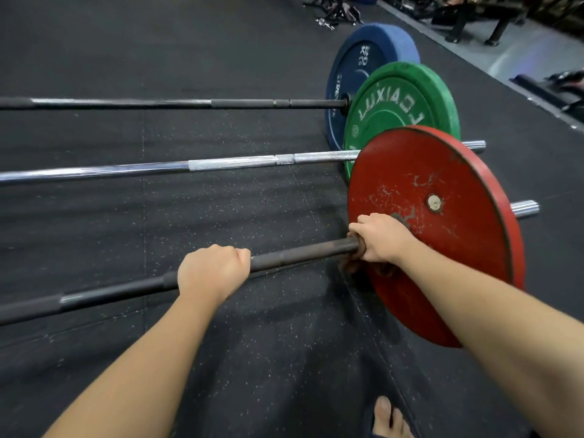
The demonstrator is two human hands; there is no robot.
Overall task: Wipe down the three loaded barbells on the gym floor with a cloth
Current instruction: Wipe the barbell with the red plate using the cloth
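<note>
On nearest barbell (300,252), both hands (211,270) (382,238) gripping

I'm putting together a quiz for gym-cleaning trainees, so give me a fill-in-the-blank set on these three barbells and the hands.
1. The barbell gripped by the left hand and right hand carries a ____ plate.
2. The green plate sits on the ____ barbell of the three.
3. The farthest barbell carries a ____ plate.
Missing words: red; middle; blue.
</note>
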